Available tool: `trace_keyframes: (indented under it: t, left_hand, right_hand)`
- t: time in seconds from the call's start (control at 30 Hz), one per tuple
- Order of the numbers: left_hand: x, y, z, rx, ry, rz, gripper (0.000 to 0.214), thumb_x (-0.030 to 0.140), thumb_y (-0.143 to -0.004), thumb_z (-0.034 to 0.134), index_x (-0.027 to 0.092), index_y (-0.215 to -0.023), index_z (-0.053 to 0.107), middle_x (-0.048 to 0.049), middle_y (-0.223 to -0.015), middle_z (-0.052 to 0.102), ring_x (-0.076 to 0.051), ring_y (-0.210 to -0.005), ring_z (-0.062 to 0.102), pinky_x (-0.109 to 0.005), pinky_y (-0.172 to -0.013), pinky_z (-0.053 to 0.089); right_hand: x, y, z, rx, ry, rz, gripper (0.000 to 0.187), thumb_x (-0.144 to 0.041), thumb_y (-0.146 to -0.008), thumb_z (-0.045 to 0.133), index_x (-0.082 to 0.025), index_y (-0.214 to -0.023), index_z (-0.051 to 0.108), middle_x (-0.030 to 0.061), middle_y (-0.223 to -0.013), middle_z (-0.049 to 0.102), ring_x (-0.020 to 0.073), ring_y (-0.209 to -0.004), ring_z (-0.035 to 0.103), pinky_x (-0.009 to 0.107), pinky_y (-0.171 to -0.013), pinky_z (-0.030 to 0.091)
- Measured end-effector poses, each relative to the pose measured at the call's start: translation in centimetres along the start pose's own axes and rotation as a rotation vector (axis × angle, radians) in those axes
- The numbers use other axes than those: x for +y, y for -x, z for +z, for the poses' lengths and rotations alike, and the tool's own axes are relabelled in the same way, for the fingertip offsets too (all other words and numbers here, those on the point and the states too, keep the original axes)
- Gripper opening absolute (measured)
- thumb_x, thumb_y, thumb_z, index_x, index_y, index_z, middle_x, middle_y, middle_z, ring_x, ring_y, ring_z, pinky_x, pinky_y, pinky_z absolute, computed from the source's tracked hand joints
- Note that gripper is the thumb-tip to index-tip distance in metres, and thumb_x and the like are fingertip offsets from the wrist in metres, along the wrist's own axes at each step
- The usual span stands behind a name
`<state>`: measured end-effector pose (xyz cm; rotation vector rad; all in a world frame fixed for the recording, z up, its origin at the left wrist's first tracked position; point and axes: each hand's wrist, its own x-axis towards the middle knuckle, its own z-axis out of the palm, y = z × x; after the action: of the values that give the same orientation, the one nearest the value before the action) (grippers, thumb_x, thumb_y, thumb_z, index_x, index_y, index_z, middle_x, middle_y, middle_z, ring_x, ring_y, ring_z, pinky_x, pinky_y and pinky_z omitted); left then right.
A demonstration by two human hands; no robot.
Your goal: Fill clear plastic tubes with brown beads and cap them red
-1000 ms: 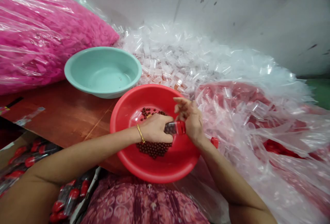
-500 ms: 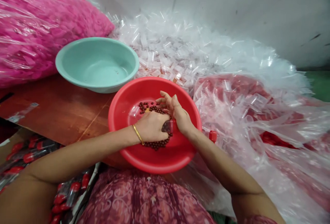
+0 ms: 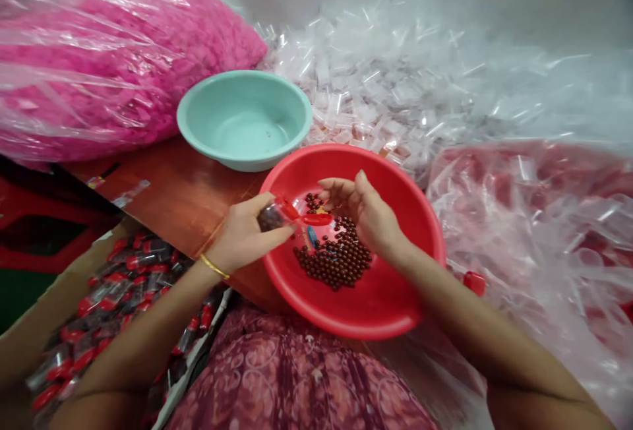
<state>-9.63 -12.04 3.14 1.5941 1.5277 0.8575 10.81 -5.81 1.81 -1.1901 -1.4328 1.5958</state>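
Observation:
My left hand [image 3: 242, 235], a gold bangle at its wrist, grips a small clear plastic bottle [image 3: 271, 217] over the left rim of the red basin [image 3: 405, 305]. Dark contents show through the bottle's wall. Its red flip cap [image 3: 316, 219] is raised and points to the right. Over the basin, my right hand [image 3: 376, 219] is open with its fingers loosely curved and nothing visible in them. Below both hands, many small brown balls [image 3: 341, 262] lie on the basin's floor.
Behind the red basin stands a pale green basin [image 3: 242, 133]. A bag of pink pieces [image 3: 138, 54] is at the back left. Clear plastic containers [image 3: 376, 87] are heaped behind. Red-capped bottles [image 3: 113, 291] fill a box at lower left; a bagged red pile [image 3: 519, 173] is right.
My left hand has come up from the balls and moved left, now showing the bottle with its raised cap. My right hand stays over the basin. The view has shifted left.

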Motion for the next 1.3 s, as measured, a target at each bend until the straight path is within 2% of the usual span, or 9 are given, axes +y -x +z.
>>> trace_keyframes:
  t: [0.13,0.3,0.4,0.5,0.7,0.83,1.03,1.13,1.3]
  left_hand:
    - [1.3,-0.8,3.1,-0.044,0.149,0.04,0.023,0.033,-0.069,0.066,0.014,-0.078,0.057,0.0036,-0.064,0.054,-0.008,-0.058,0.047,-0.019,-0.054,0.039]
    - [2.3,-1.4,5.4,-0.169,0.375,0.083,0.037,0.034,-0.074,0.064,0.015,-0.106,0.057,-0.0021,-0.089,0.064,-0.012,-0.077,0.057,-0.024,-0.07,0.047]
    - [2.5,-1.2,6.1,-0.255,0.265,0.13,0.044,0.036,-0.074,0.065,0.015,-0.113,0.056,-0.0017,-0.086,0.065,-0.013,-0.073,0.058,-0.025,-0.068,0.047]
    - [2.7,-1.0,6.1,-0.257,0.105,0.174,0.04,0.038,-0.074,0.064,0.015,-0.106,0.059,-0.0005,-0.077,0.063,-0.013,-0.067,0.057,-0.025,-0.063,0.046]
    - [3.0,-1.4,5.9,-0.259,-0.325,0.331,0.018,0.03,-0.074,0.057,0.014,-0.081,0.063,-0.0043,-0.071,0.063,-0.017,-0.065,0.057,-0.029,-0.061,0.045]
    - [3.0,-1.6,6.5,-0.314,-0.4,0.41,0.015,0.022,-0.067,0.056,0.013,-0.078,0.062,-0.006,-0.069,0.062,-0.018,-0.066,0.058,-0.03,-0.061,0.047]
    - [3.2,-1.6,7.3,-0.387,-0.526,0.3,0.019,0.024,-0.067,0.055,0.011,-0.078,0.062,-0.0106,-0.07,0.063,-0.023,-0.067,0.06,-0.034,-0.06,0.047]
    - [3.3,-2.0,7.0,-0.4,-0.411,0.253,0.013,0.023,-0.066,0.055,0.013,-0.073,0.06,-0.0074,-0.067,0.062,-0.021,-0.065,0.058,-0.032,-0.058,0.045]
    - [3.0,-2.4,6.6,-0.384,-0.028,0.185,0.016,0.026,-0.068,0.059,0.016,-0.079,0.055,-0.0031,-0.074,0.062,-0.016,-0.066,0.057,-0.028,-0.06,0.045]
  right_hand:
    - [-0.4,1.3,2.4,0.001,-0.136,-0.065,0.073,-0.069,-0.083,0.012,-0.019,-0.106,0.06,0.0096,-0.096,0.064,0.0188,-0.083,0.06,0.035,-0.078,0.049]
    - [-0.9,2.8,2.3,0.181,-0.23,-0.184,0.067,-0.062,-0.087,0.011,-0.02,-0.105,0.06,0.0091,-0.096,0.063,0.019,-0.088,0.059,0.036,-0.081,0.048]
    - [-1.1,3.0,1.8,0.191,-0.172,-0.212,0.057,-0.06,-0.089,0.021,-0.022,-0.103,0.061,0.0061,-0.095,0.063,0.0162,-0.086,0.058,0.033,-0.083,0.047]
    - [-0.9,2.8,1.5,0.145,-0.046,-0.169,0.05,-0.058,-0.088,0.03,-0.021,-0.103,0.061,0.0055,-0.095,0.063,0.0158,-0.089,0.058,0.033,-0.086,0.046]
    - [0.0,2.4,0.8,-0.084,-0.022,-0.038,0.053,-0.059,-0.088,0.028,-0.022,-0.111,0.059,0.0057,-0.101,0.064,0.0165,-0.098,0.058,0.036,-0.093,0.045]
    - [0.1,3.2,0.3,-0.185,0.135,-0.036,0.049,-0.055,-0.089,0.034,-0.028,-0.125,0.052,0.0029,-0.116,0.06,0.0162,-0.109,0.054,0.037,-0.101,0.04]
    - [1.3,3.2,-0.2,-0.064,0.231,-0.011,0.06,-0.06,-0.085,0.038,-0.025,-0.133,0.045,0.0057,-0.133,0.049,0.0202,-0.123,0.045,0.043,-0.11,0.027]
    - [1.2,2.5,-0.2,-0.066,0.163,0.066,0.061,-0.064,-0.083,0.037,-0.024,-0.128,0.05,0.0069,-0.128,0.054,0.0215,-0.12,0.047,0.043,-0.108,0.031]
    - [-0.8,2.1,0.1,-0.07,-0.172,0.152,0.078,-0.068,-0.085,0.008,-0.018,-0.121,0.055,0.0123,-0.111,0.063,0.0221,-0.101,0.06,0.04,-0.089,0.048]
